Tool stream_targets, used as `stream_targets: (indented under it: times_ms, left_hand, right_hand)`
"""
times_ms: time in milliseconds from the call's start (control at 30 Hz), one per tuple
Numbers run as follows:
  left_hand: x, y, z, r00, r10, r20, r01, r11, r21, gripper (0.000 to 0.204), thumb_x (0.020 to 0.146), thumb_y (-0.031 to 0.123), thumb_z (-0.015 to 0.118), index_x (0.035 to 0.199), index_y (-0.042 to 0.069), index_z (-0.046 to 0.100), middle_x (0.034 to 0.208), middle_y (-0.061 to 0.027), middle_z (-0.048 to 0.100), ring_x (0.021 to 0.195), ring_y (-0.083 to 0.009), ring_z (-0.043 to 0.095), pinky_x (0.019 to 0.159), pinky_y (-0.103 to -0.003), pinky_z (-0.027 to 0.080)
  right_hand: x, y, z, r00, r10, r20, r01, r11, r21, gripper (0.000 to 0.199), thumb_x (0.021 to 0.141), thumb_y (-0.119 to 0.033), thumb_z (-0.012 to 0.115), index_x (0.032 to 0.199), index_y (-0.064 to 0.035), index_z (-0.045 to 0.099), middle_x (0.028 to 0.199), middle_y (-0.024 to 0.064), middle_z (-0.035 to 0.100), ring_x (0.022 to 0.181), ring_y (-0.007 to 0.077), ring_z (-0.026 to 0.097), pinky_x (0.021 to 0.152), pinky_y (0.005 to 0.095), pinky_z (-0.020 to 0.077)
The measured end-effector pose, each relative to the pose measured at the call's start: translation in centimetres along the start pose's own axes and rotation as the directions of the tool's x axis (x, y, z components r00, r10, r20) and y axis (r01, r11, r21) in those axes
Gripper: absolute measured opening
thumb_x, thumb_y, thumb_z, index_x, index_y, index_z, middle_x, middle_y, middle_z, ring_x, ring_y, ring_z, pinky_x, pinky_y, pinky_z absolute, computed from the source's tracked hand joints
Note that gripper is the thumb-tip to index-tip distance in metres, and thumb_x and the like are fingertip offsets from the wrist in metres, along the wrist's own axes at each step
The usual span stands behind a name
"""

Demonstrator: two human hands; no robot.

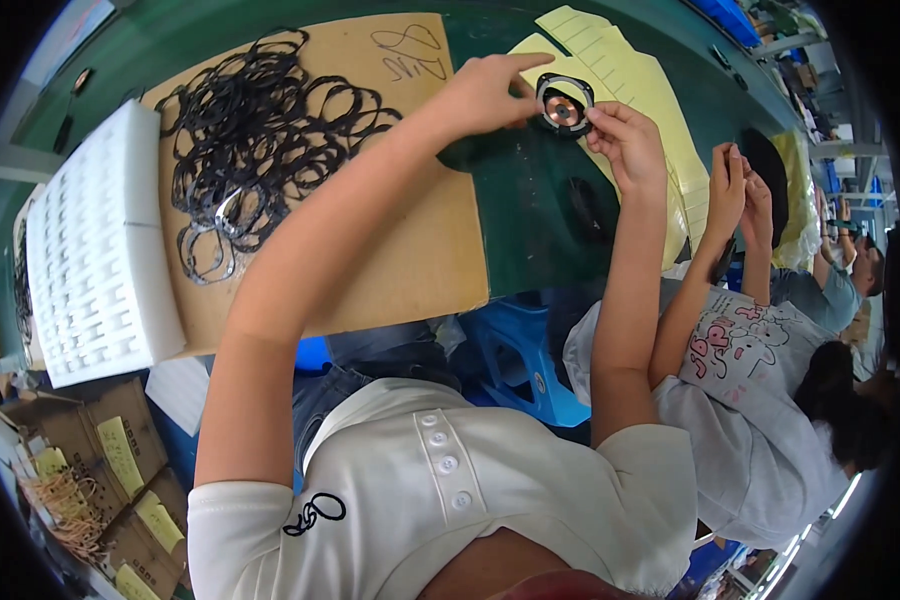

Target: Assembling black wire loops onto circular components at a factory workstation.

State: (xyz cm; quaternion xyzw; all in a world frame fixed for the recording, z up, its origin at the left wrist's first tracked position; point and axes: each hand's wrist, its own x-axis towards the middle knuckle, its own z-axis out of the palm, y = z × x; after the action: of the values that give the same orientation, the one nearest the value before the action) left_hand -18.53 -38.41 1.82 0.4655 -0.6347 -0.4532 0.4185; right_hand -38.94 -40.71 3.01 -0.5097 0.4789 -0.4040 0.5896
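The small round speaker [564, 105] sits above the far worktop [530, 200], pinched at its rim by fingers of our left hand [485, 92] and right hand [625, 140]; it looks light, stiff, with a fragile cone.

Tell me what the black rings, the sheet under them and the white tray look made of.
Black rings: thin, floppy and matt, probably rubber or foam gaskets. Sheet: brown, matt, flat, likely cardboard. White tray: thick, soft-edged grid of pockets, probably foam.
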Motion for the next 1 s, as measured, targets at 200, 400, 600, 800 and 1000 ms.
stream_targets:
  times_ms: [200, 400, 600, 800, 1000]
  left_hand:
    - [4.7, -3.1, 1.1, 0.978, 0.21, 0.014, -0.198, 0.895, 0.4, 0.045, 0.071, 0.005, 0.059, 0.115, 0.004, 0.055, 0.084, -0.0083, 0.065, 0.063, -0.0155, 0.059, 0.061, -0.025, 0.048]
    - [5.3, -2.6, 1.8, 0.978, 0.177, 0.109, -0.208, 0.846, 0.491, 0.042, 0.067, 0.007, 0.061, 0.109, 0.003, 0.06, 0.089, -0.0085, 0.065, 0.063, -0.0189, 0.058, 0.065, -0.027, 0.048]
    - [5.0, -2.2, 1.9, 0.986, 0.106, 0.13, -0.156, 0.866, 0.475, 0.04, 0.067, 0.007, 0.062, 0.107, 0.003, 0.06, 0.094, -0.01, 0.064, 0.063, -0.0207, 0.057, 0.066, -0.028, 0.048]
    - [4.9, -3.4, 2.7, 0.971, 0.223, 0.084, -0.236, 0.855, 0.461, 0.036, 0.065, 0.006, 0.063, 0.101, 0.001, 0.062, 0.094, -0.0134, 0.063, 0.067, -0.0253, 0.058, 0.067, -0.03, 0.048]
    - [4.6, -3.9, 3.4, 0.951, 0.31, -0.002, -0.279, 0.858, 0.431, 0.03, 0.061, 0.006, 0.066, 0.089, -0.004, 0.064, 0.084, -0.0175, 0.063, 0.071, -0.0321, 0.059, 0.069, -0.034, 0.048]
  right_hand:
    - [1.0, 1.4, -1.5, 0.962, 0.029, -0.271, -0.04, 0.999, -0.033, 0.009, 0.076, 0.003, 0.055, 0.083, 0.0076, 0.058, 0.069, 0.0102, 0.057, 0.054, 0.0131, 0.052, 0.051, 0.0183, 0.0421]
    - [1.2, 2.1, -0.9, 0.93, 0.075, -0.361, -0.064, 0.997, 0.043, 0.006, 0.072, 0.003, 0.055, 0.074, 0.0087, 0.058, 0.056, 0.0113, 0.053, 0.046, 0.0143, 0.049, 0.043, 0.022, 0.0418]
    - [1.8, 2.5, -0.1, 0.916, 0.118, -0.383, -0.147, 0.988, -0.047, 0.007, 0.074, 0.001, 0.056, 0.076, 0.0077, 0.058, 0.059, 0.0107, 0.054, 0.049, 0.0136, 0.051, 0.045, 0.0199, 0.0423]
    - [1.7, 2.2, 0.0, 0.915, 0.107, -0.388, -0.16, 0.981, -0.108, 0.007, 0.074, 0.002, 0.054, 0.074, 0.008, 0.058, 0.058, 0.0107, 0.053, 0.047, 0.0133, 0.05, 0.044, 0.0203, 0.0421]
    - [1.6, 2.4, 0.2, 0.907, 0.089, -0.411, -0.184, 0.963, -0.197, 0.008, 0.074, 0.0, 0.055, 0.073, 0.0076, 0.058, 0.057, 0.01, 0.053, 0.048, 0.0135, 0.049, 0.044, 0.0211, 0.0427]
